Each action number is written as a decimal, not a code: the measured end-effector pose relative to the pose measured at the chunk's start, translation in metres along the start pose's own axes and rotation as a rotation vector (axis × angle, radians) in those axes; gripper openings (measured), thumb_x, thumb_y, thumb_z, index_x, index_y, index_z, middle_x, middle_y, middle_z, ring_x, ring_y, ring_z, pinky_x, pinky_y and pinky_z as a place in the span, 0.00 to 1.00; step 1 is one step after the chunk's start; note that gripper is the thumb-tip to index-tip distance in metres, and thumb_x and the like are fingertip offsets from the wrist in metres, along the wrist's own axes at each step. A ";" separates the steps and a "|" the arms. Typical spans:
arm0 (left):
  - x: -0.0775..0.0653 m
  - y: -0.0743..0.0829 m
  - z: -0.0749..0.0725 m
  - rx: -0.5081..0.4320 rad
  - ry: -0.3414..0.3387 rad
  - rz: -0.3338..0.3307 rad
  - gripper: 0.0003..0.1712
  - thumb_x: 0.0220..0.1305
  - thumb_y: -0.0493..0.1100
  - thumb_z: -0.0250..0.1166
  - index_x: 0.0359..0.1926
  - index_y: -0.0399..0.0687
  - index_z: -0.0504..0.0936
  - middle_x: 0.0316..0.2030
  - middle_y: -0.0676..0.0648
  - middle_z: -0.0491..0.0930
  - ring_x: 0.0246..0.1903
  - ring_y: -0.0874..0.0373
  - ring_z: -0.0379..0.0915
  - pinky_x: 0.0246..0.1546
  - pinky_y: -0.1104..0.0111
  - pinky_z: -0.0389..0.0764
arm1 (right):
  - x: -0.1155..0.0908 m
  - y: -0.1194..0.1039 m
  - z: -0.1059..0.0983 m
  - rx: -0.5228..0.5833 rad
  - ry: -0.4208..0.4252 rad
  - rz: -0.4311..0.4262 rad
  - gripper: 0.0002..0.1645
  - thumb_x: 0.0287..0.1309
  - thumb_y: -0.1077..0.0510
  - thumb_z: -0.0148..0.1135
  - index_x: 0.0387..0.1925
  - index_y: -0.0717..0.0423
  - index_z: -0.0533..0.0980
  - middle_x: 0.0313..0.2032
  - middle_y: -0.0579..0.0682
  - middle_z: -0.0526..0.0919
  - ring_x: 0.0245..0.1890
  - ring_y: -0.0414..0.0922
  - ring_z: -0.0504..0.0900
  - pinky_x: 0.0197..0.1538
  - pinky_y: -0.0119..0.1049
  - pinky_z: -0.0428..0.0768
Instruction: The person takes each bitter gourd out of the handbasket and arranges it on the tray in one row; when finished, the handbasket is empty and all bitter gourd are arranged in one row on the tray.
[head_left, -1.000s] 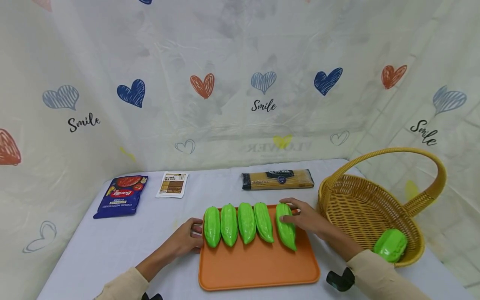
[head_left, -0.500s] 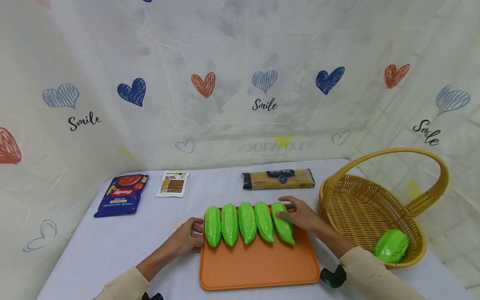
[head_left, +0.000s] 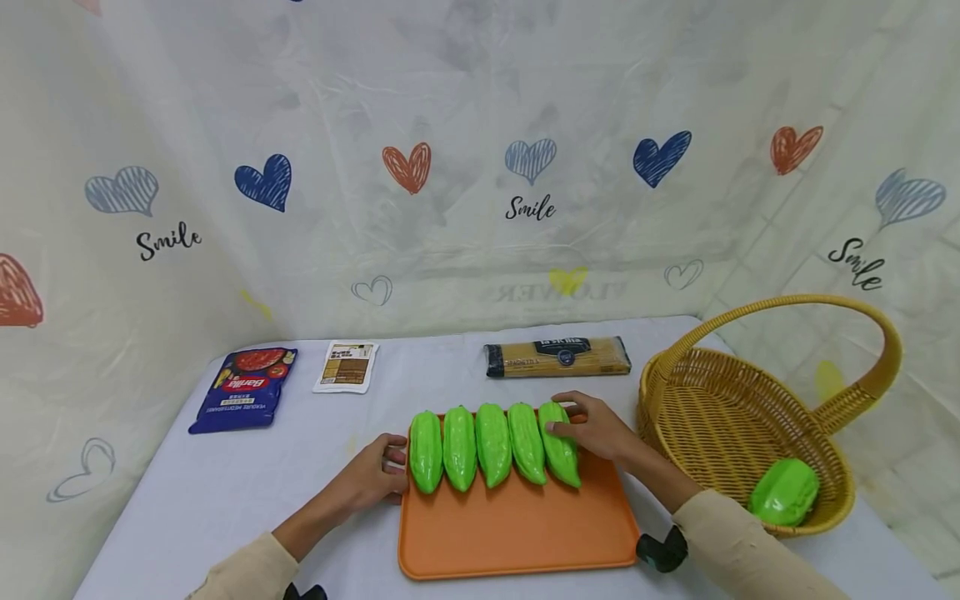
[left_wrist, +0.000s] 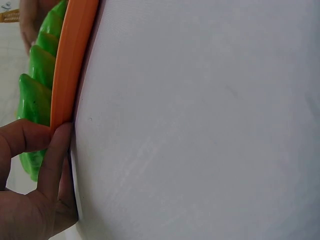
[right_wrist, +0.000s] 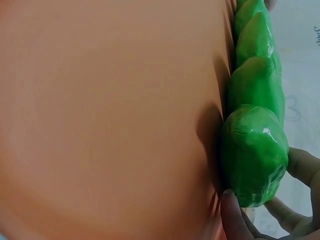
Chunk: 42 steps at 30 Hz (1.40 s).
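Observation:
Several glossy green ribbed gourds stand in a row along the far side of an orange tray. My right hand holds the rightmost gourd, thumb on its near face and fingers round its far right side. In the right wrist view that gourd is closest, with thumb and fingertips on its end. My left hand is at the tray's left edge, beside the leftmost gourd. Seen from the left wrist, its thumb and fingers pinch the tray's rim.
A wicker basket with a tall handle stands at the right, holding a green piece. Behind the tray lies a spaghetti pack. A white sachet and a blue Barilla pouch lie at the back left.
My right hand has moved left with the rightmost gourd, bringing it close against its neighbour. The left hand stays at the tray's edge.

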<state>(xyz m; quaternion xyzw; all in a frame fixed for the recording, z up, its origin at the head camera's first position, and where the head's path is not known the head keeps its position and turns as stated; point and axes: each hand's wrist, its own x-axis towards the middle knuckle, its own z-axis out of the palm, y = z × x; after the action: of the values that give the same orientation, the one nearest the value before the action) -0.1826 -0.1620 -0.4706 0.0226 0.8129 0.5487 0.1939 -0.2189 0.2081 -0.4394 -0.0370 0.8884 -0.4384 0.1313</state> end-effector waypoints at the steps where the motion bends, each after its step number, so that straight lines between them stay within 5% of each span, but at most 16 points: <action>1: 0.000 0.000 0.000 -0.001 0.001 -0.002 0.41 0.51 0.32 0.67 0.67 0.31 0.63 0.50 0.38 0.73 0.43 0.53 0.77 0.36 0.59 0.88 | 0.000 0.000 0.000 0.000 0.000 -0.002 0.37 0.63 0.48 0.66 0.69 0.56 0.68 0.61 0.65 0.75 0.62 0.63 0.75 0.57 0.56 0.80; 42: 0.002 -0.001 0.001 -0.009 0.001 -0.010 0.41 0.51 0.31 0.65 0.67 0.31 0.63 0.51 0.38 0.73 0.43 0.52 0.78 0.36 0.59 0.89 | 0.001 -0.001 0.003 0.021 -0.010 -0.001 0.40 0.62 0.46 0.67 0.70 0.55 0.67 0.62 0.63 0.75 0.63 0.63 0.74 0.58 0.57 0.80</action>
<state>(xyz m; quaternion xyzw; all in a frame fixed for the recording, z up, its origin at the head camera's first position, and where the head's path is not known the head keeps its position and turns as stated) -0.1836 -0.1617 -0.4726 0.0174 0.8106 0.5514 0.1966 -0.2188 0.2055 -0.4407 -0.0384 0.8831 -0.4476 0.1357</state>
